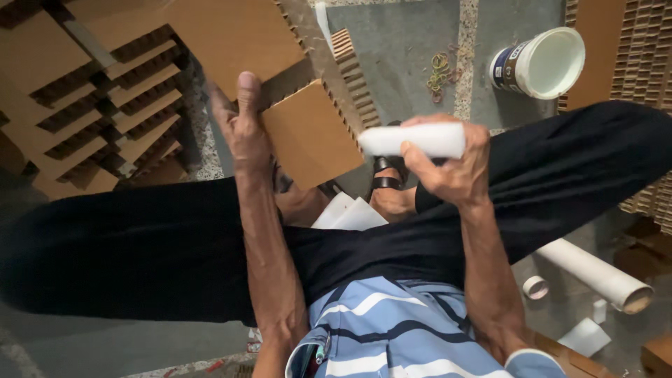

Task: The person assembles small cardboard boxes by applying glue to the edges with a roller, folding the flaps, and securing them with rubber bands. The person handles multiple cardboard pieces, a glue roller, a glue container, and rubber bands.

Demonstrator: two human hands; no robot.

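Observation:
My left hand (241, 119) grips a brown piece of corrugated cardboard (311, 133) by its left edge, thumb up on top of it. My right hand (451, 164) is closed around a white tube-shaped object (413, 140) whose tip points left and almost touches the cardboard's right corner. Both hands are held above my legs in black trousers (140, 245). A sandalled foot (388, 185) and some white sheets (350, 213) show between the knees, under the cardboard.
Stacks of notched cardboard pieces (91, 105) lie on the floor at left and at the far right (640, 63). A white bucket (546, 63) lies on its side at top right, with rubber bands (439, 73) nearby. A white cardboard tube (595, 273) and a tape roll (535, 287) lie at lower right.

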